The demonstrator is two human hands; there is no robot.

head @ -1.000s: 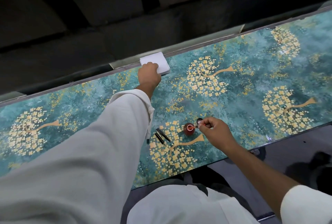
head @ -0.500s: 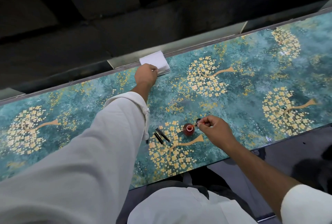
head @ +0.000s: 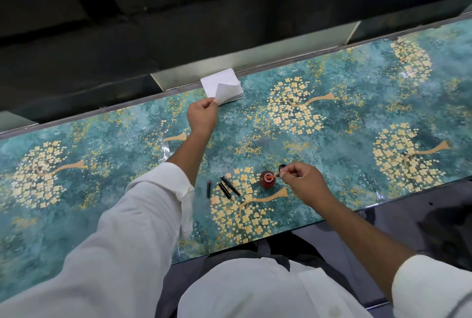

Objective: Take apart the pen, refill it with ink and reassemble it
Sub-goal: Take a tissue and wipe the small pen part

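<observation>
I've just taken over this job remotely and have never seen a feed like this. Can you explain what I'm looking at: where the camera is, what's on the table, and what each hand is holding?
There is no machine here: a person works with two bare hands, and the single camera sits on their head, looking forward and down. The table has a teal cover with golden trees. On it lie a stack of white paper at the far edge, a small red ink bottle, open, two black pen parts side by side, and one thin dark piece left of them. The left hand pinches a corner of the top sheet and lifts it. The right hand holds a thin orange part with its tip at the bottle's mouth; what part it is I cannot tell.
</observation>
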